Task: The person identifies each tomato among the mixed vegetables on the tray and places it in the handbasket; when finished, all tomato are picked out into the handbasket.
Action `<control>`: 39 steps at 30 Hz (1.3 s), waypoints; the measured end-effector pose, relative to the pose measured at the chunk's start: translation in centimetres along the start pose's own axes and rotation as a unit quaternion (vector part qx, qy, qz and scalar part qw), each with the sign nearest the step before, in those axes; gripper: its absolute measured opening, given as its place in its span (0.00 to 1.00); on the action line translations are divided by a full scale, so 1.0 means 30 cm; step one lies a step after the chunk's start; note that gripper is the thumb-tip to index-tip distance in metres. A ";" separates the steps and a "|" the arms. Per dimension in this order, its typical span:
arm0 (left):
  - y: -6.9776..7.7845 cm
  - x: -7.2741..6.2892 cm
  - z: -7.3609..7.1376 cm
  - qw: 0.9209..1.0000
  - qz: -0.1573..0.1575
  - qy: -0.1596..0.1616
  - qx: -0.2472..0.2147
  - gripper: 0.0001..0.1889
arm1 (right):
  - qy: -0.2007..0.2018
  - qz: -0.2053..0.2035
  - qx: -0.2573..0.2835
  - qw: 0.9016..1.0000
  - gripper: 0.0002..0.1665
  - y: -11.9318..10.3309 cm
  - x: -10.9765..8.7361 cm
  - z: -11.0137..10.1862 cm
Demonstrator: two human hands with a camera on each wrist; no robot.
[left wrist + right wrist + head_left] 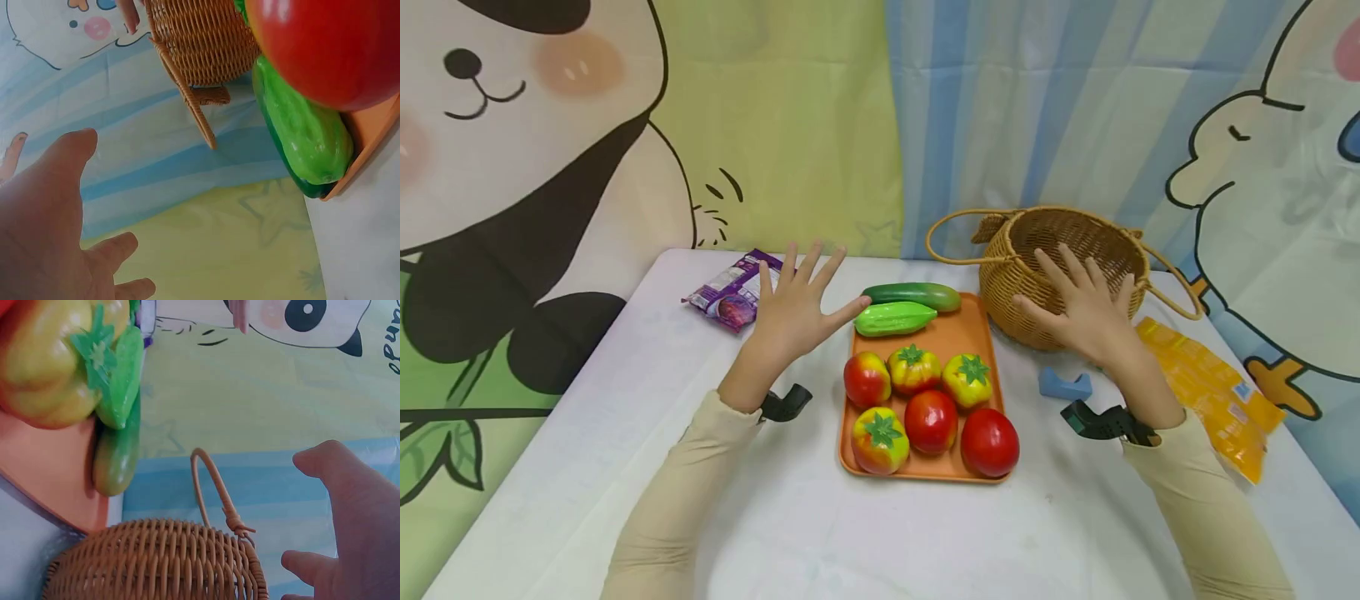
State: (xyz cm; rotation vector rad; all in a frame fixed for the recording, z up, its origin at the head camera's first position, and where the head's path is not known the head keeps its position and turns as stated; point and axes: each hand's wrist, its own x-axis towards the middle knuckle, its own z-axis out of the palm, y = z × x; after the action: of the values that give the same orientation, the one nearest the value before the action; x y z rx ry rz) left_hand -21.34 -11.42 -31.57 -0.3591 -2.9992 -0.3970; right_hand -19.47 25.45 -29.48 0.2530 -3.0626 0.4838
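Observation:
Both hands are raised above the table with fingers spread, holding nothing. In the head view the left hand (793, 312) is between a purple snack packet (733, 292) and an orange tray (973, 342); its thumb tip overlaps the tray's vegetables in the picture. The right hand (1090, 308) appears in front of a wicker basket (1000, 287) with two looped handles. On the tray lie a dark green cucumber (936, 295), a light green ridged vegetable (895, 319), and several red and yellow tomato-like pieces (931, 422), some with green star-shaped tops.
A small blue curved block (1064, 384) sits right of the tray. An orange-yellow packet (1217, 392) lies at the table's right side, partly behind the right forearm. Behind the white table (880, 542) hangs a cartoon-printed curtain (790, 125).

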 end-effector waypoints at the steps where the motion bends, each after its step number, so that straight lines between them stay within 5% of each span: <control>1: 0.001 -0.006 0.002 1.000 0.002 0.001 0.000 0.44 | 0.003 -0.005 0.000 1.000 0.50 -0.002 -0.005 0.005; 23: -0.033 -0.117 0.057 0.999 0.029 0.018 0.005 0.44 | 0.064 -0.076 0.028 0.995 0.46 -0.044 -0.117 0.058; 29: -0.050 -0.124 0.063 0.997 0.064 0.013 -0.044 0.43 | 0.123 -0.153 0.107 0.975 0.42 -0.049 -0.115 0.093; 33: -0.073 -0.108 0.084 0.984 0.101 -0.033 -0.142 0.41 | 0.156 -0.213 0.169 0.950 0.40 -0.057 -0.108 0.130; 39: -0.124 -0.082 0.148 0.941 0.139 -0.101 -0.291 0.38 | 0.131 -0.255 0.237 0.928 0.33 -0.067 -0.098 0.190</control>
State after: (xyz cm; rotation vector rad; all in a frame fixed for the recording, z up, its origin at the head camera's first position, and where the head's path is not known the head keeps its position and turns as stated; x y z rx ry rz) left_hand -20.16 -14.25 -37.05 -0.9027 -2.8827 -1.2856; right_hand -16.25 22.26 -34.44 0.8844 -2.4353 1.0950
